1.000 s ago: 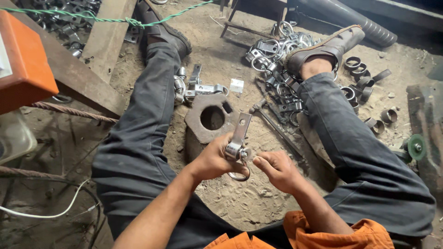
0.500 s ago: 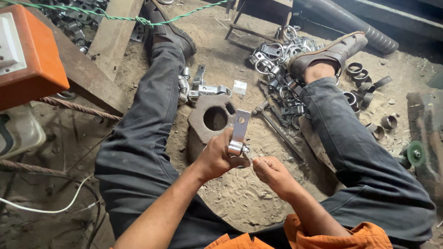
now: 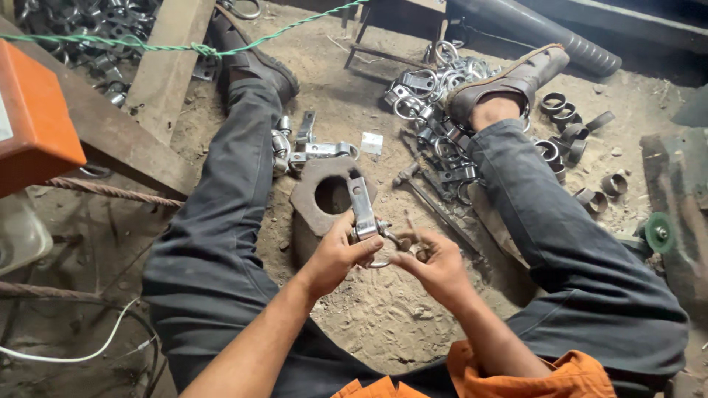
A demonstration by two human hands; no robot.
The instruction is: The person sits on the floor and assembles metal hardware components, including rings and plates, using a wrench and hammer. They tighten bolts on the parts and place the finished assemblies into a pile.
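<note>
You sit on the sandy floor (image 3: 383, 324) with your legs spread wide, and a rusty metal block (image 3: 324, 203) with a round hole stands between them. Your left hand (image 3: 335, 254) is just in front of the block, on the side near you. Its grip is closed around a shiny metal clamp (image 3: 363, 214), which stands up almost straight and leans a little over the block. Your right hand (image 3: 435, 262) is right beside the left one. Its fingers are pinched together on a small part at the bottom of the clamp, where a little ring (image 3: 380, 259) hangs down; the part itself is too small to make out. Behind the block, more shiny clamps (image 3: 313, 147) lie by your left knee. To the right of the block, a long thin tool (image 3: 435, 206) lies on the floor, and past it a pile of rings and clamps (image 3: 431, 88) sits by your right shoe (image 3: 509, 81). Far to the left of the block is an orange box (image 3: 33, 118).
</note>
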